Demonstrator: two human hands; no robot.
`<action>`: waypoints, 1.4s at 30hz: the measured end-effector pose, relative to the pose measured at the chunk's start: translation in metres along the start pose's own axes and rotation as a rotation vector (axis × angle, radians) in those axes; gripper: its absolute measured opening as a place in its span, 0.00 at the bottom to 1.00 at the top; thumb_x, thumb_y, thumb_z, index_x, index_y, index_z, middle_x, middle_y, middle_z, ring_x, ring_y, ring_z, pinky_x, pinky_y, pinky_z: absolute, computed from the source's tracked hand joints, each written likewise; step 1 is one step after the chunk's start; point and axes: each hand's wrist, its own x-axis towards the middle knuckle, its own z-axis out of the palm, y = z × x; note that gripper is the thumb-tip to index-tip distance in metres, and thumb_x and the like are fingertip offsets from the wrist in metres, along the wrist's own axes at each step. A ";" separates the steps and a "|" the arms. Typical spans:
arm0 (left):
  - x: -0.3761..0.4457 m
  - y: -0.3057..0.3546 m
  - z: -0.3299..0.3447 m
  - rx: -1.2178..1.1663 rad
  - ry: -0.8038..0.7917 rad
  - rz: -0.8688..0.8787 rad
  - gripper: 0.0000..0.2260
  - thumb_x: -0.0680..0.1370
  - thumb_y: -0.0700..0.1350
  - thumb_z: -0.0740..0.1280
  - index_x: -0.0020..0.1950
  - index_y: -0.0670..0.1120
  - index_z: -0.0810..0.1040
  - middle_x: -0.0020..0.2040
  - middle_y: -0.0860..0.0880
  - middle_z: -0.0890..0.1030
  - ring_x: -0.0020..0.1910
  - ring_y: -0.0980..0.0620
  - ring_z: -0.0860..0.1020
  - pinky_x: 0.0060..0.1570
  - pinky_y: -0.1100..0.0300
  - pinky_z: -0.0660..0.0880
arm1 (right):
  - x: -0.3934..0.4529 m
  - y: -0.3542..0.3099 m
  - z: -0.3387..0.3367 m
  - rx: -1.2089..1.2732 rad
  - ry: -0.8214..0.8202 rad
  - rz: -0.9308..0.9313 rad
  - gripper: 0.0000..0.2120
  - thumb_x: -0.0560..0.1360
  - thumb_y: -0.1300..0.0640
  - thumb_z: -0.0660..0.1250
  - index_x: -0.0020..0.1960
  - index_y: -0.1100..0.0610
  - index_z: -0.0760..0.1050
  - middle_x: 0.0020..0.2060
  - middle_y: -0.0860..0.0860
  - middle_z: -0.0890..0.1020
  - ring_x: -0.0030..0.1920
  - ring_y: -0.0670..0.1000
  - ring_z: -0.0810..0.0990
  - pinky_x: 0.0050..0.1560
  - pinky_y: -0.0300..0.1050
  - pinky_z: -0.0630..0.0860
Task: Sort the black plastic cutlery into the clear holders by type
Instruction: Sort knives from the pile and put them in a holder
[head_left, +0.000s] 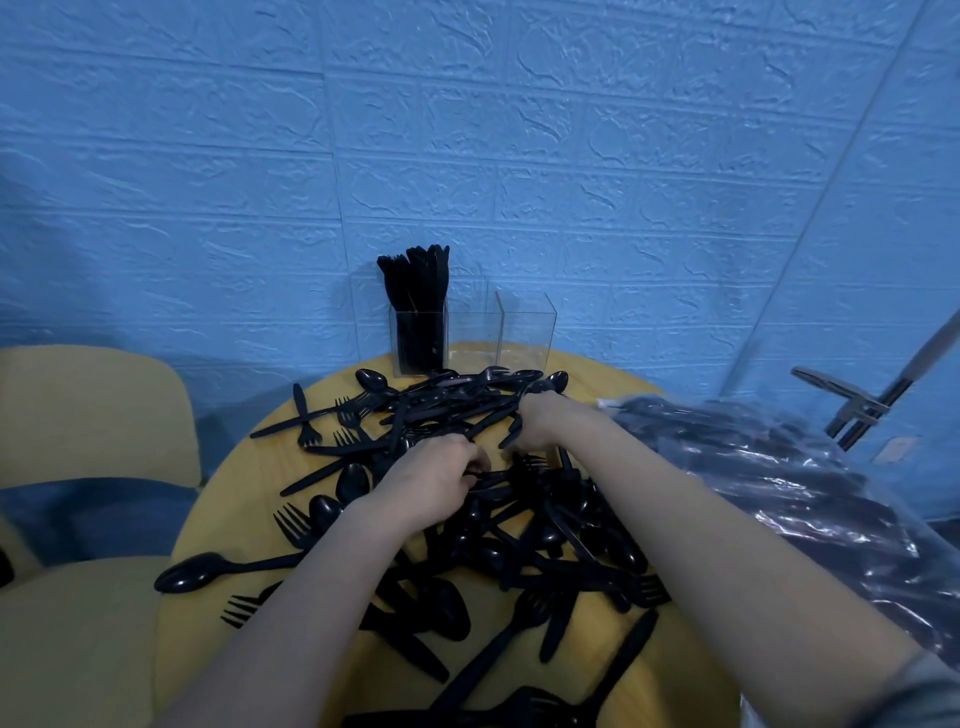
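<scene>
Three holders stand in a row at the counter's (249, 488) far edge, against the wall (467, 130). The left holder (418, 340) has knives (415, 283) in it; the middle holder (474, 332) and right holder (525, 332) stand beside it. The cutlery pile (519, 525) lies before them across the counter's middle. A bag (779, 478) lies over the right edge, chairs (88, 415) left.

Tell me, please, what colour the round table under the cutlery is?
The table is yellow, a light wood tone, seen best in the head view.
</scene>
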 end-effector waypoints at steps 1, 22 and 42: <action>-0.001 0.000 0.000 -0.004 -0.004 -0.004 0.14 0.80 0.40 0.61 0.64 0.49 0.75 0.63 0.49 0.73 0.63 0.49 0.72 0.63 0.55 0.70 | 0.001 -0.004 -0.001 0.005 -0.026 0.023 0.15 0.76 0.49 0.68 0.49 0.62 0.72 0.45 0.52 0.74 0.44 0.53 0.75 0.39 0.43 0.71; -0.018 -0.009 -0.019 -0.193 0.170 -0.079 0.15 0.80 0.37 0.62 0.66 0.47 0.75 0.63 0.47 0.75 0.61 0.50 0.73 0.54 0.67 0.65 | -0.044 0.012 -0.040 0.986 0.448 -0.043 0.05 0.74 0.62 0.71 0.44 0.57 0.75 0.38 0.52 0.78 0.39 0.49 0.78 0.46 0.43 0.77; -0.040 0.019 0.001 -1.004 0.391 -0.161 0.16 0.80 0.35 0.60 0.66 0.47 0.73 0.45 0.55 0.81 0.42 0.58 0.82 0.47 0.59 0.79 | -0.076 0.007 -0.023 0.412 0.305 -0.084 0.10 0.74 0.46 0.69 0.44 0.53 0.79 0.37 0.48 0.79 0.41 0.47 0.77 0.37 0.37 0.70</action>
